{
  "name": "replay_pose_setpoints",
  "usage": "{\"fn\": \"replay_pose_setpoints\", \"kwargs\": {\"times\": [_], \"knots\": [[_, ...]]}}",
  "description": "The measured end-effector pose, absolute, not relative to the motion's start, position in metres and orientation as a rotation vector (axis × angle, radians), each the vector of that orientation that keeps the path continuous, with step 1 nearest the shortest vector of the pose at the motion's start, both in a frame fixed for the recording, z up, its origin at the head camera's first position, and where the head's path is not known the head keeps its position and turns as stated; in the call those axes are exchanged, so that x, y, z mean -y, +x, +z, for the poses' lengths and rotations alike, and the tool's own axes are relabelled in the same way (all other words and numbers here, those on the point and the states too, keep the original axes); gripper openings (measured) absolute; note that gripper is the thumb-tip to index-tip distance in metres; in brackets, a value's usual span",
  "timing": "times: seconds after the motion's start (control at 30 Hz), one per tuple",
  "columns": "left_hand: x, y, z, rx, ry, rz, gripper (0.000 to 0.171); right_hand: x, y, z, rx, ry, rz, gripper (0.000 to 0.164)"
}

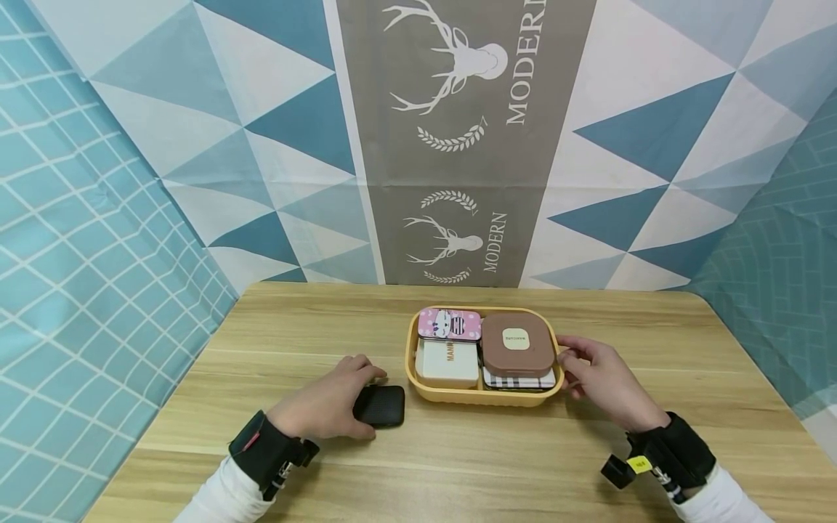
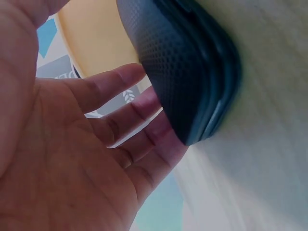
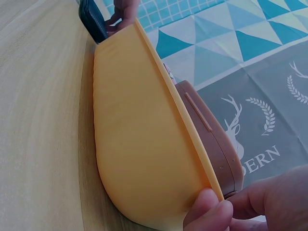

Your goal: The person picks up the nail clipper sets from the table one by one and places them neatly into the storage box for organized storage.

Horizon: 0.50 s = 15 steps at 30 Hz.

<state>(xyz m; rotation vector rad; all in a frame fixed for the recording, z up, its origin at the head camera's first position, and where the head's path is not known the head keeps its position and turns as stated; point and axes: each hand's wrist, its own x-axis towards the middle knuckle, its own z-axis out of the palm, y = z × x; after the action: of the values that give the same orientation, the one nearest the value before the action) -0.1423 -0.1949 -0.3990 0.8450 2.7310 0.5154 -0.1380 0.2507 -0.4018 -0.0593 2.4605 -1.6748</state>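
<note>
A small black case (image 1: pixel 382 406) with a dotted surface and rounded corners lies on the table, left of a yellow basket (image 1: pixel 458 396). My left hand (image 1: pixel 330 399) spans the case's left end, thumb near its front edge and fingers along the far edge. In the left wrist view those fingers are nearly straight, their tips touching the side of the black case (image 2: pixel 192 72). At the basket's right end, my right hand (image 1: pixel 604 378) pinches the rim; the right wrist view shows its fingertips (image 3: pixel 209 209) on the basket wall (image 3: pixel 134 120).
Inside the basket sit a pink cartoon tin (image 1: pixel 449 324), a white box (image 1: pixel 448 365), and a brown box (image 1: pixel 517 344) over a plaid tin (image 1: pixel 519 380). The wooden table (image 1: pixel 458 465) meets a patterned cloth wall (image 1: pixel 451 145) at the back.
</note>
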Motion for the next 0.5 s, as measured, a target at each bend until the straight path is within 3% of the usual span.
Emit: {"fn": "replay_pose_setpoints", "kwargs": {"times": [0.5], "knots": [[0.1991, -0.1397, -0.4031, -2.734, 0.856, 0.509, 0.069, -0.2512, -0.1385, -0.4023, -2.461, -0.064, -1.673, 0.05]]}}
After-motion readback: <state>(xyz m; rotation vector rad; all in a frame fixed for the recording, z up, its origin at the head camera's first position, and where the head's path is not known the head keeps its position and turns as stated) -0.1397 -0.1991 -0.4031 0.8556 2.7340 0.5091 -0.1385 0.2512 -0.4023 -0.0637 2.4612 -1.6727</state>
